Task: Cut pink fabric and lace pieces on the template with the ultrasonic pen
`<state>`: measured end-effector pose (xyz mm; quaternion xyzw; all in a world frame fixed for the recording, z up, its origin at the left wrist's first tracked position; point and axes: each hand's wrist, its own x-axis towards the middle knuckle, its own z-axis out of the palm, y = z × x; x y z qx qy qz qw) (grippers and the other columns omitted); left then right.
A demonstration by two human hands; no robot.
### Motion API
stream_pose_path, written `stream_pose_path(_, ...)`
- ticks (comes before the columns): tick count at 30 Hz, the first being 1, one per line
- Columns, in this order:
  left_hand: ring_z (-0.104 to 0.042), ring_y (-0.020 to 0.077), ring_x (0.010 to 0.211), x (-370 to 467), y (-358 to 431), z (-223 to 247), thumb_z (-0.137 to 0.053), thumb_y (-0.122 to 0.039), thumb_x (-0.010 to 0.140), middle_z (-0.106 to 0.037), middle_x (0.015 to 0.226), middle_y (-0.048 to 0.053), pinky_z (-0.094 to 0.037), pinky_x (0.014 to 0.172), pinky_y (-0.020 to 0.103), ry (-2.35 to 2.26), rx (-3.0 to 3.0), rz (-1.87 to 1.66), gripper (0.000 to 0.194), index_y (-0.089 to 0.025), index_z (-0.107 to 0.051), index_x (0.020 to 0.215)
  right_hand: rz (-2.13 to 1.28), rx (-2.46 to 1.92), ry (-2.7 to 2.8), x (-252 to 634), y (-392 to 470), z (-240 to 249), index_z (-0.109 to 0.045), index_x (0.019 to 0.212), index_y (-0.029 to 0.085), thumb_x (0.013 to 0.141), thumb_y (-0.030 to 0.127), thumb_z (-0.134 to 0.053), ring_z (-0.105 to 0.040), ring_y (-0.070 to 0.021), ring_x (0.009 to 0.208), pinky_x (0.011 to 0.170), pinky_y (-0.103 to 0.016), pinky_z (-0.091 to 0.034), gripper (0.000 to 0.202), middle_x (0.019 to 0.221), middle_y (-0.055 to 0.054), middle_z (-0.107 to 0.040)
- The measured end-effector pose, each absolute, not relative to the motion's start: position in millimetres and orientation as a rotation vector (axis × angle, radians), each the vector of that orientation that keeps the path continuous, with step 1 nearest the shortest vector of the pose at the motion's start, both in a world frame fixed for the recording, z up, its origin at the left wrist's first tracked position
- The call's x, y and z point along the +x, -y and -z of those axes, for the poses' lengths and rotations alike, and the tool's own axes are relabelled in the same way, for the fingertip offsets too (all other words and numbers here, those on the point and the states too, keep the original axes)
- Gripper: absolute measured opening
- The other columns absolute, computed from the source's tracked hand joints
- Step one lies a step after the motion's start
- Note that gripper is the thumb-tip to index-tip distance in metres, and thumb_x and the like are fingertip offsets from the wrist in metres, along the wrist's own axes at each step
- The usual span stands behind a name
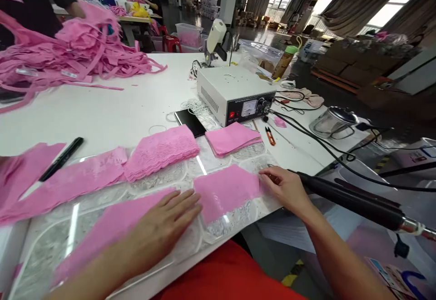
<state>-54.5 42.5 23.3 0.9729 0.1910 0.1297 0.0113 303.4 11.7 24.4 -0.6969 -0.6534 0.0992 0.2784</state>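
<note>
My left hand point(170, 223) lies flat with fingers stretched out on a long pink fabric piece point(126, 216). Its fingertips reach the left edge of a smaller pink fabric panel point(226, 191), which rests on the clear patterned mat point(228, 220). At the panel's right edge, my right hand point(284, 186) has thumb and forefinger closed together on the fabric's corner. A black hand-held tool point(354, 200) with a metal end extends to the right from behind that hand. Its tip shows just above my fingers.
Behind the panel lie a lace stack point(163, 150) and a folded pink stack point(235, 139). A control box point(235, 93) with cables, orange snips point(270, 135), a black phone point(190, 123) and a marker point(61, 159) share the table. A co-worker's arm point(73, 9) touches a pink heap point(85, 46).
</note>
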Motion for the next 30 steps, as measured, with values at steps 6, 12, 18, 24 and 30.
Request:
stream_pose_path(6,-0.041,0.0279,0.137,-9.2,-58.8,-18.6,-0.038,-0.026,0.102,-0.043,0.149,0.010,-0.041,0.110,0.047,-0.433,3.095,-0.277,0.042,-0.017,-0.045,0.143,-0.412,-1.920,1.746,306.1,-12.0,-17.2,-0.068,0.096,0.020,0.084,0.031,-0.056,-0.056,-0.0159,0.066,0.064,-0.031,-0.045,0.021,0.078,-0.003,-0.065)
stream_pose_path(12,-0.039,0.0270,0.139,-7.2,-58.6,-17.5,-0.038,-0.031,0.103,-0.039,0.151,0.008,-0.040,0.111,0.046,-0.412,3.153,-0.233,0.044,-0.020,-0.041,0.145,-0.637,-1.830,1.710,308.2,-16.9,-23.0,-0.064,0.072,0.020,0.081,0.026,-0.055,-0.048,-0.0123,0.062,0.059,-0.026,-0.038,0.014,0.072,-0.001,-0.055)
stream_pose_path(18,-0.039,0.0277,0.139,-8.6,-59.5,-17.9,-0.038,-0.032,0.103,-0.039,0.152,0.008,-0.040,0.111,0.046,-0.401,3.187,-0.224,0.043,-0.021,-0.043,0.145,-0.876,-1.737,1.516,308.8,-21.1,-25.2,-0.060,0.072,0.019,0.077,0.031,-0.056,-0.046,-0.0104,0.056,0.053,-0.025,-0.037,0.014,0.066,0.001,-0.055)
stream_pose_path(24,-0.038,0.0256,0.140,-8.0,-60.0,-19.5,-0.038,-0.030,0.103,-0.040,0.151,0.006,-0.035,0.114,0.046,-0.399,3.180,-0.212,0.044,-0.023,-0.041,0.146,-0.810,-1.761,1.528,306.1,-21.9,-18.8,-0.058,0.076,0.020,0.077,0.031,-0.054,-0.047,-0.0106,0.053,0.052,-0.024,-0.038,0.012,0.058,0.004,-0.052)
stream_pose_path(30,-0.041,0.0254,0.138,-8.8,-61.9,-26.1,-0.039,-0.030,0.103,-0.042,0.150,0.006,-0.034,0.114,0.047,-0.378,3.179,-0.173,0.043,-0.023,-0.043,0.145,-0.603,-1.876,1.566,304.8,-14.6,-19.5,-0.060,0.085,0.020,0.077,0.025,-0.056,-0.050,-0.0140,0.057,0.060,-0.029,-0.038,0.011,0.062,0.002,-0.056)
